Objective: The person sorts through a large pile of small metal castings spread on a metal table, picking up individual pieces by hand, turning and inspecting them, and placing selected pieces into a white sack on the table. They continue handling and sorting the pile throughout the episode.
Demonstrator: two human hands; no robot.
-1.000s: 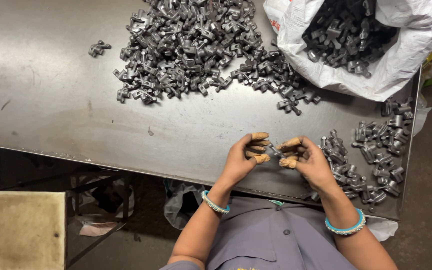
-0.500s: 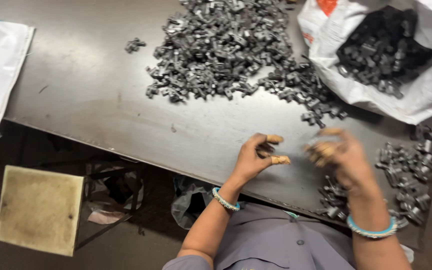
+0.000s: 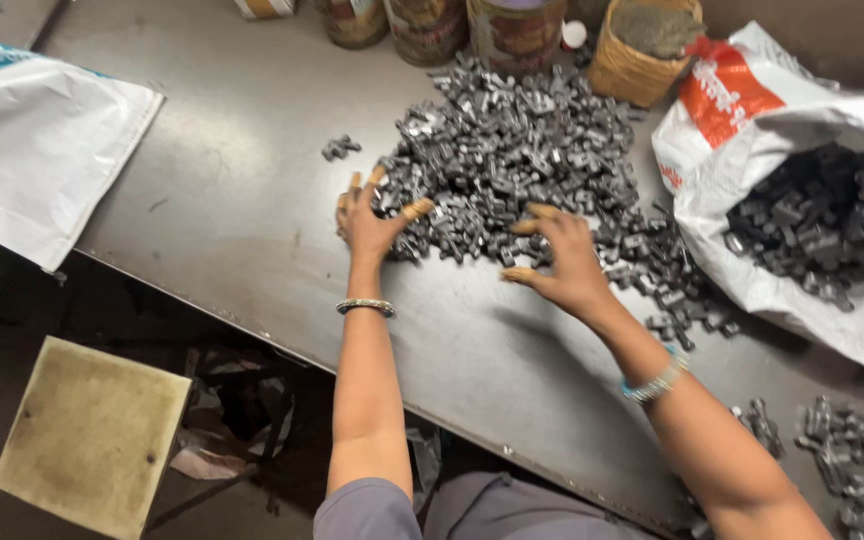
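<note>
A big heap of small grey metal parts (image 3: pixel 522 160) lies on the dark metal table (image 3: pixel 242 190). My left hand (image 3: pixel 370 218) rests at the heap's near left edge, fingers spread over the parts. My right hand (image 3: pixel 564 262) reaches into the heap's near side, fingers spread and touching parts. Both hands have tan coverings on the fingertips, and a bangle sits on each wrist. I cannot make out any part gripped in either hand.
A white sack (image 3: pixel 802 200) holding dark metal parts lies open at the right. A smaller pile of parts (image 3: pixel 852 450) sits at the near right edge. Tins (image 3: pixel 422 25) and a woven basket (image 3: pixel 642 50) stand at the back. A white bag (image 3: pixel 32 150) lies at left; a stool (image 3: pixel 92 430) stands below.
Both hands have moved from near the table's front edge, where they were close together around a small part, forward to the big heap, and now lie spread apart on it.
</note>
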